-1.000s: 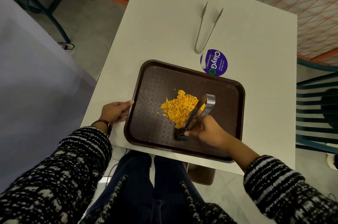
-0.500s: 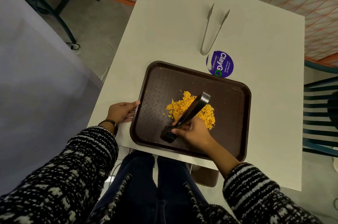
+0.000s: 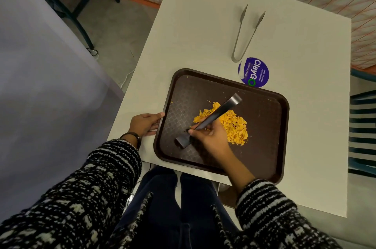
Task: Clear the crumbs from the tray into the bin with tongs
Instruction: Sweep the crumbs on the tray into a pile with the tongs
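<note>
- Between the left hand [image 3: 144, 124] and the right hand [image 3: 211, 137], the bare floor of the tray [image 3: 180, 100] is open
- Just right of the right hand, crumbs [image 3: 236, 128] are heaped
- Dark tongs [image 3: 218, 113] slant from that hand over the heap
- Beyond both hands, metal tongs [image 3: 244, 33] and a sticker [image 3: 254, 72] lie on the table [image 3: 317, 110]

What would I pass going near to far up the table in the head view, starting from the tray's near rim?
tray → crumb pile → purple sticker → silver tongs
</note>
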`<state>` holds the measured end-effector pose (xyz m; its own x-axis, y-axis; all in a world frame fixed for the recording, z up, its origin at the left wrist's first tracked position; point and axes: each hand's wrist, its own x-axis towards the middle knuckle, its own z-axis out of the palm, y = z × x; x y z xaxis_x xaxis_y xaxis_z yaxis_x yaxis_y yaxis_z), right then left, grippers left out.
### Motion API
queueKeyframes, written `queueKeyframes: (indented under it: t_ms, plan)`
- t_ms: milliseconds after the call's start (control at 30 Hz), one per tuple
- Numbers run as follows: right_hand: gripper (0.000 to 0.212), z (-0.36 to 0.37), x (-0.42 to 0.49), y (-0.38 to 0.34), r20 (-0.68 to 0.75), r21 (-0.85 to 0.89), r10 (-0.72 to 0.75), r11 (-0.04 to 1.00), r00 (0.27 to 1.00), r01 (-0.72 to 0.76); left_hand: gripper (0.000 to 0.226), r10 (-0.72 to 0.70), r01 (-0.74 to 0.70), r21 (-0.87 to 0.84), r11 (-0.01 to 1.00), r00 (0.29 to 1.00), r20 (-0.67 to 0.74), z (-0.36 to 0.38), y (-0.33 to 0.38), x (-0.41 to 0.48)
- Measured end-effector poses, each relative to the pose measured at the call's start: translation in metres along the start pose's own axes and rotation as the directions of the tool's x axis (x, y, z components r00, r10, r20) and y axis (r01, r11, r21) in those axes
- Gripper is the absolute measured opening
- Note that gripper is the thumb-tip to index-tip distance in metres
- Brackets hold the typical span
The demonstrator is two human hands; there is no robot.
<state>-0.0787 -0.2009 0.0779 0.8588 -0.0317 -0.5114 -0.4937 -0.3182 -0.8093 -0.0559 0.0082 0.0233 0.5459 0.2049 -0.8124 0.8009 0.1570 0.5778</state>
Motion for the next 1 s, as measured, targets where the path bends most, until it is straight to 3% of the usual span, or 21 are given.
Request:
queueKeyframes:
  t_ms: [167, 467, 533, 667, 800, 1000]
  plan:
    - [0.038, 0.024, 0.003, 0.006, -0.088, 0.129, 0.008, 0.992, 0.996, 0.004, 0.029, 0.007, -0.007, -0.002, 1.0, 1.0, -0.001, -0.001, -0.001, 0.001]
    - [0.036, -0.036, 0.007, -0.002, -0.387, 0.196, 0.018, 0.979, 0.922, 0.063, 0.026, 0.016, -0.016, 0.001, 1.0, 1.0, 0.013, -0.002, -0.001, 0.002]
    - [0.032, -0.033, 0.002, 0.001, -0.324, 0.212, -0.004, 0.974, 0.946, 0.076, 0.025, 0.014, -0.014, 0.005, 1.0, 1.0, 0.014, -0.001, -0.001, 0.002]
    - [0.037, -0.012, -0.01, 0.014, -0.036, 0.164, 0.023, 0.986, 0.999, -0.017, 0.027, 0.012, -0.012, 0.0, 1.0, 1.0, 0.017, -0.002, -0.001, 0.002]
    - [0.036, -0.002, -0.01, 0.018, 0.225, 0.103, 0.044, 0.992, 0.973, -0.069, 0.028, 0.015, -0.015, 0.004, 1.0, 1.0, 0.021, -0.002, -0.002, 0.002]
    - [0.037, -0.007, -0.001, 0.014, 0.327, -0.066, 0.034, 0.998, 0.945, -0.014, 0.038, 0.011, -0.011, 0.008, 1.0, 1.0, 0.016, -0.003, -0.003, 0.004]
